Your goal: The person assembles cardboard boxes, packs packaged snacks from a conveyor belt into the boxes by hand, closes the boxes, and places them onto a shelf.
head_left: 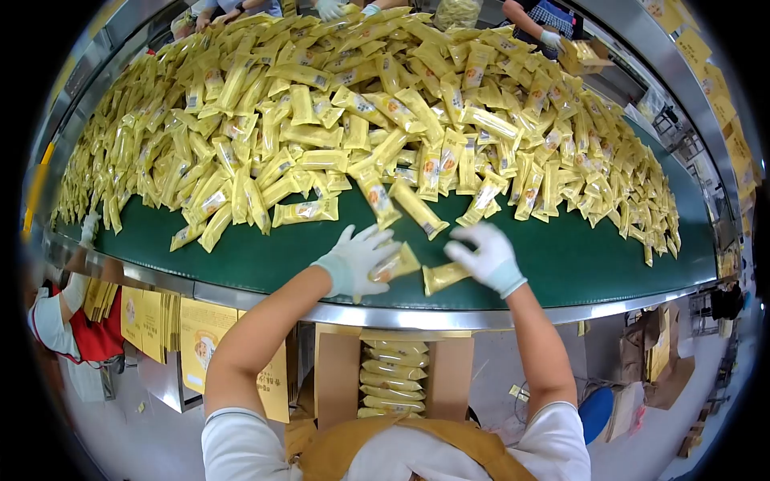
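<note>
In white gloves, both my hands work over the green belt near its front edge. My left hand (353, 263) is closed round one end of a yellow snack packet (404, 260), whose other end sticks out to the right. A second yellow packet (441, 278) points left from under my right hand (489, 258); the fingers bend over its right end, and their undersides are hidden. Just beyond my hands, loose packets (419, 210) lie at the front of a large heap.
The heap of packets (313, 120) covers most of the green belt (313, 248). Below the metal edge (385, 318), an open carton (337, 377) holds stacked packets. Flattened cartons (196, 345) stand at left. Co-workers' gloved hands (551, 40) show at the far side and left end.
</note>
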{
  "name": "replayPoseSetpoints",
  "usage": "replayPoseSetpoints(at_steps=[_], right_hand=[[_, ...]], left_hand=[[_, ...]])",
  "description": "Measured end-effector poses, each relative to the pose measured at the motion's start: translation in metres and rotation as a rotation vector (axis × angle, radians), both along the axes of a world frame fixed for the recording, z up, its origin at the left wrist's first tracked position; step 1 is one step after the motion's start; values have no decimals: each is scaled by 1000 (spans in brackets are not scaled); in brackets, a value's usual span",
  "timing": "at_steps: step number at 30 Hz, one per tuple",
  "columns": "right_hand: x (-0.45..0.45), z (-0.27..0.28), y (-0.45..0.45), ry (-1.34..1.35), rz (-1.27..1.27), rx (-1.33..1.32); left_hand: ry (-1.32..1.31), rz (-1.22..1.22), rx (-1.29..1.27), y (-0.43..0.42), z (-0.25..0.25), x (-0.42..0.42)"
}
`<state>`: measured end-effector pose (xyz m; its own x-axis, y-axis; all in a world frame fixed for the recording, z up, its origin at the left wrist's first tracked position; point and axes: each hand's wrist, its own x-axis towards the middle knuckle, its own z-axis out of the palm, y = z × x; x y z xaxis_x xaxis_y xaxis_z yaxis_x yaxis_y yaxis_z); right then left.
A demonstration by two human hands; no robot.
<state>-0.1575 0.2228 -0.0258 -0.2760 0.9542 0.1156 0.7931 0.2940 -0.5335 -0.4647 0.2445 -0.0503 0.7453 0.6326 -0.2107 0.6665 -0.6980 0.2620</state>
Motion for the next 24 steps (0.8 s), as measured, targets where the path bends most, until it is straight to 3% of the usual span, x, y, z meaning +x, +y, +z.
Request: replayPoseSetpoints(at_steps=[4, 6, 7, 8, 10, 14, 18, 20, 21, 22, 24], right_hand=[[29, -27, 70, -31, -484, 395], [25, -36, 91, 1, -530, 160], [23, -44, 97, 17, -549, 44], [11, -60, 96, -94, -559, 125], [-3, -64, 80, -441, -527, 33], [30, -70, 49, -190, -267, 175], [65, -75, -3, -217, -181, 96], [70, -74, -34, -49, -372, 70], [73, -71, -46, -28, -478, 15], [77, -76, -56, -78, -559, 106], [95, -81, -69, -28, -626, 36]], left_hand=[[-305, 369, -46, 21, 11, -32], [-140, 695, 401, 29, -6, -45], [-50, 794, 482, 32, -11, -51], [13, 809, 469, 34, -26, -63], [-69, 724, 470, 32, -50, -80], [-111, 542, 410, 12, -48, -89], [-74, 698, 240, -9, -23, -87], [-69, 875, 107, -13, 8, -74], [-256, 841, 294, -15, -3, -73], [-258, 809, 144, -17, 25, -62], [-384, 703, 136, -25, 29, -43]])
